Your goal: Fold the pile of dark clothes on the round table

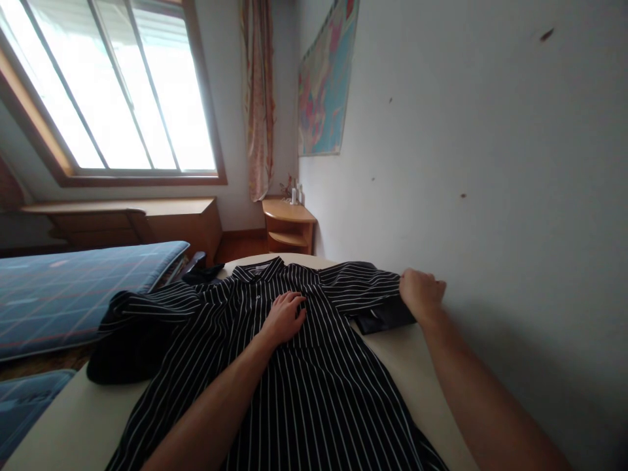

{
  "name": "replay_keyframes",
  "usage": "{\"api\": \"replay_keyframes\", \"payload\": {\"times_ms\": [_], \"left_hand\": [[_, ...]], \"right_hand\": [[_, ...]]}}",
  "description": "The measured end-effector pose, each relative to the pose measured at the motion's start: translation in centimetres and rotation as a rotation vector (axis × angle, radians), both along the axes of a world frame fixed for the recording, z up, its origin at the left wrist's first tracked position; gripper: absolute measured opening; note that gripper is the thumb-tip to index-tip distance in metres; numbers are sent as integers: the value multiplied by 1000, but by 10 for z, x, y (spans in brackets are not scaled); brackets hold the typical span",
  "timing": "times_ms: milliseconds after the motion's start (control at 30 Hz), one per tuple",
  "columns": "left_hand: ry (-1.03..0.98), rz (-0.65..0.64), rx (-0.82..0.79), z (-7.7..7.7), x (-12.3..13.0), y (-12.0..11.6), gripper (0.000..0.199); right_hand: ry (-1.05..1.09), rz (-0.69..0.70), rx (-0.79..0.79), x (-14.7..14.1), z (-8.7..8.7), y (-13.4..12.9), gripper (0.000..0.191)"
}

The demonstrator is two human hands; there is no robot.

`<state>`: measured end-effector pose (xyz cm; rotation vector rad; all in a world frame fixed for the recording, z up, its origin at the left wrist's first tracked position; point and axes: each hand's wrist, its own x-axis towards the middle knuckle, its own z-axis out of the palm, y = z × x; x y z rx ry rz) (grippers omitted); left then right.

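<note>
A black shirt with white stripes [314,379] lies spread out on a cream table [426,386], its collar at the far end. My left hand [285,318] rests on the chest of the shirt, fingers apart and holding nothing. At the right, my right hand [422,292] is closed on the end of the right-side sleeve [363,284]. The left-side sleeve [157,302] lies bent over a black item [127,353]. Beneath the right-side sleeve, a flat black object [387,315] shows on the table.
Blue checked mattresses [83,288] are left of the table. Behind are a wooden desk [181,216] under the window and a corner shelf [289,210] with small items. A white wall [471,131] with a map [326,91] runs close along the right side.
</note>
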<state>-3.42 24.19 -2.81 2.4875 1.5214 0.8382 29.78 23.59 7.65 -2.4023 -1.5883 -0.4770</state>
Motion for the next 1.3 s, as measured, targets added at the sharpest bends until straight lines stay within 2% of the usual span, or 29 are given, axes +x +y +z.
{"api": "replay_keyframes", "payload": {"times_ms": [167, 267, 333, 433, 467, 533, 600, 700, 800, 900, 1033, 1133, 1300], "left_hand": [[-193, 55, -44, 3, 1, 4, 38], [-373, 126, -93, 6, -1, 7, 42], [-510, 177, -122, 7, -6, 10, 44], [-736, 260, -172, 8, -19, 17, 52], [-813, 283, -201, 9, -23, 19, 56], [-924, 314, -277, 11, -32, 24, 64], [-914, 314, -332, 12, -38, 26, 63], [-653, 301, -292, 14, -39, 24, 58], [-350, 307, -249, 17, -35, 18, 55], [-176, 282, -269, 24, -30, 14, 42], [-225, 255, -225, 40, -31, 14, 36], [-369, 238, -182, 53, -35, 13, 35], [-511, 207, -338, 71, -39, 2, 35]], "right_hand": [[-38, 229, 360, -45, 28, -3, 33], [-31, 505, 484, -87, 37, -11, 32], [-14, 796, 452, -116, 33, -22, 30], [12, 1255, 287, -153, 15, -44, 24], [24, 1352, 246, -162, 6, -50, 23], [25, 1459, 162, -173, -13, -60, 24], [38, 1456, 101, -176, -31, -63, 24], [98, 1345, 45, -172, -52, -60, 29], [177, 1213, 42, -163, -65, -55, 37], [225, 1136, 66, -154, -70, -51, 41], [253, 1065, 99, -146, -72, -49, 56], [219, 1098, 65, -143, -74, -49, 75], [211, 1180, 22, -141, -77, -49, 82]]}}
